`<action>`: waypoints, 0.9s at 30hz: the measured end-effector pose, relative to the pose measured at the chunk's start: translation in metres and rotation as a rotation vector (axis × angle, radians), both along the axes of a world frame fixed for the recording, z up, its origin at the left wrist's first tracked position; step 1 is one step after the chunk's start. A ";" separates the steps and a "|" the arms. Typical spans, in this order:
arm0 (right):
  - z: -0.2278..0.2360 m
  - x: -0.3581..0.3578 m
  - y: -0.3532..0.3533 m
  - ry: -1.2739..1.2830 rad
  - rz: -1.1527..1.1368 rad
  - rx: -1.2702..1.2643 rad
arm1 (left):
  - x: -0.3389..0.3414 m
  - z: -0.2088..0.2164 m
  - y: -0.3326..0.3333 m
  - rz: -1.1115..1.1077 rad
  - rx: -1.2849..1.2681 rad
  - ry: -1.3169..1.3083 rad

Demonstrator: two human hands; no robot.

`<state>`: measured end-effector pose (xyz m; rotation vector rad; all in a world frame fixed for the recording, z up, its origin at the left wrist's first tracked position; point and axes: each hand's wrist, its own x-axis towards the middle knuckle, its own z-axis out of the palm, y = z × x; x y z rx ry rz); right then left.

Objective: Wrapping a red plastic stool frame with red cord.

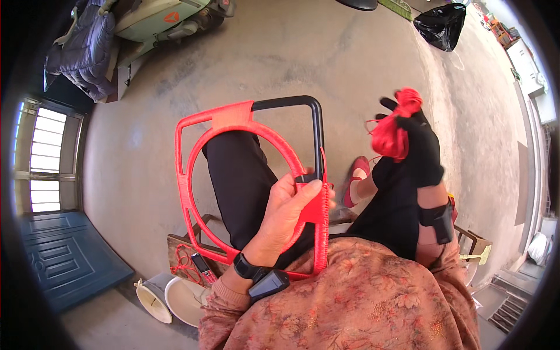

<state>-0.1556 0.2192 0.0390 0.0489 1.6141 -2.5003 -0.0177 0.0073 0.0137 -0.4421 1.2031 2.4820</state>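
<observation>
My bare left hand (276, 217) grips the right side of a square frame (233, 119) with a ring inside it, held over my lap. Red cord is wound tightly over most of this frame. Its upper right corner (315, 111) shows bare black tube. Out to the right, my right hand (424, 149), in a black glove, is closed around a bundle of red cord (389, 137). The bundle is apart from the frame. Whether a strand runs between the two cannot be made out.
Beside my left forearm, a mobile phone (203, 268) and loose red cord (184, 265) lie on a wooden surface. Two pale buckets (153, 300) stand below. A scooter (160, 17) with a quilted cover is far left, a blue door (73, 256) left, a black bag (441, 26) far right.
</observation>
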 end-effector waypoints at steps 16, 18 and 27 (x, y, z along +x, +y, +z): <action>0.001 0.025 -0.038 0.354 0.641 0.834 | 0.002 -0.023 -0.002 0.701 -0.011 0.059; -0.024 0.027 -0.046 0.272 0.811 0.767 | 0.003 -0.036 -0.005 0.648 -0.083 0.026; -0.050 0.030 -0.039 0.198 0.632 0.650 | 0.005 -0.025 -0.004 0.463 0.013 -0.063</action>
